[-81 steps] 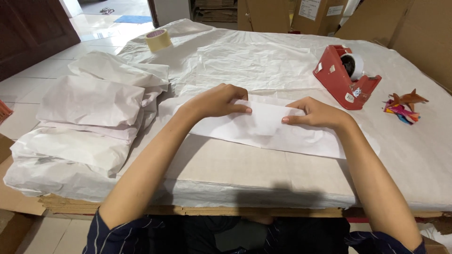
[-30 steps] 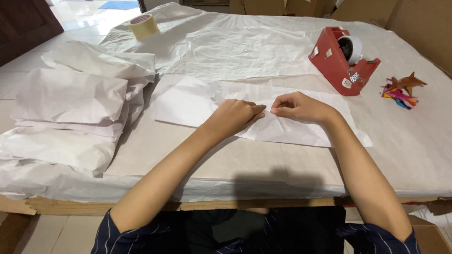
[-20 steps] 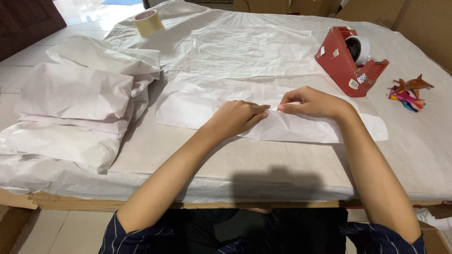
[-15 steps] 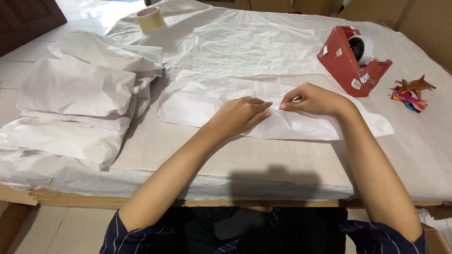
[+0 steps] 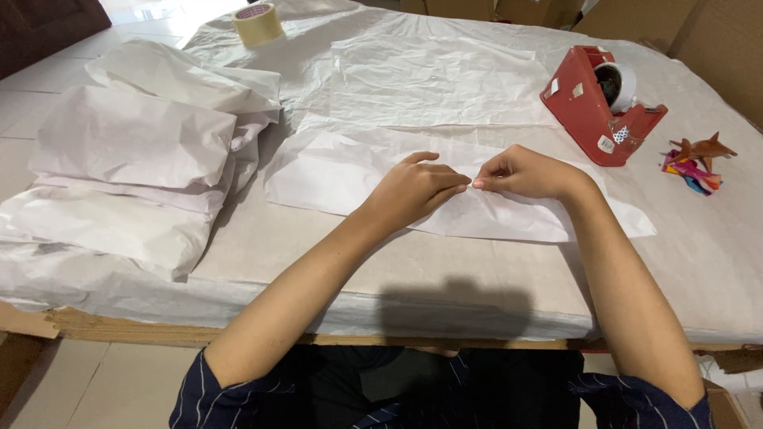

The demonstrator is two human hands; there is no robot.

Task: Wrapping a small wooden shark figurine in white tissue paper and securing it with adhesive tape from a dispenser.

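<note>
A long sheet of white tissue paper [image 5: 334, 171] lies flat across the middle of the table. My left hand [image 5: 413, 191] rests on its centre, thumb and forefinger pinching the paper. My right hand [image 5: 524, 171] meets it fingertip to fingertip and pinches the same spot on the sheet. Both forearms reach in from the near edge.
A pile of white paper-wrapped bundles [image 5: 127, 143] sits at the left. A roll of beige tape [image 5: 258, 22] stands at the far left. A red tape dispenser [image 5: 600, 103] is at the right, with a small colourful toy [image 5: 695, 163] beyond it. Crumpled white paper [image 5: 437, 67] covers the table.
Both hands have slid from apart on the sheet to its middle, where their fingertips now meet and pinch the paper. The view has shifted slightly closer.
</note>
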